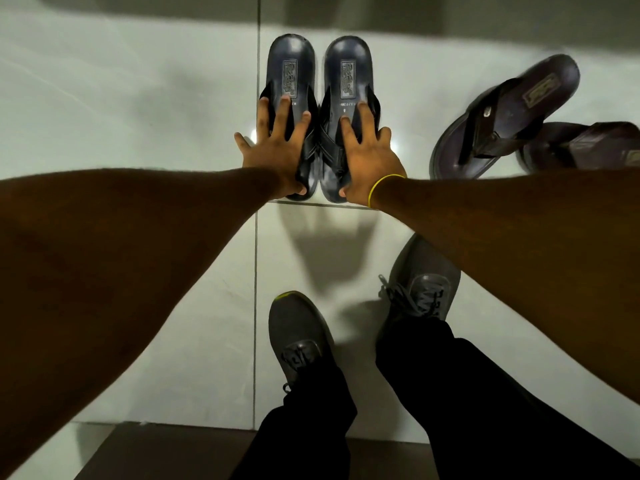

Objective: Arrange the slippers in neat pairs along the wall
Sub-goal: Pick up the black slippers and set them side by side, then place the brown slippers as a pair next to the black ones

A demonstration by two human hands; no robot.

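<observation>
Two dark blue slippers stand side by side on the pale floor, heels toward the wall at the top. My left hand (277,147) grips the left blue slipper (290,64) over its straps. My right hand (367,157), with a yellow band on the wrist, grips the right blue slipper (348,67) the same way. To the right lies a dark brown slipper (512,116) at an angle, and a second brown slipper (585,147) lies partly under it at the frame's right edge.
Pale floor tiles (138,98) run up to the wall base (450,12) at the top. My two grey sneakers (298,334) and black trousers fill the lower middle. A darker step or mat (173,452) borders the bottom.
</observation>
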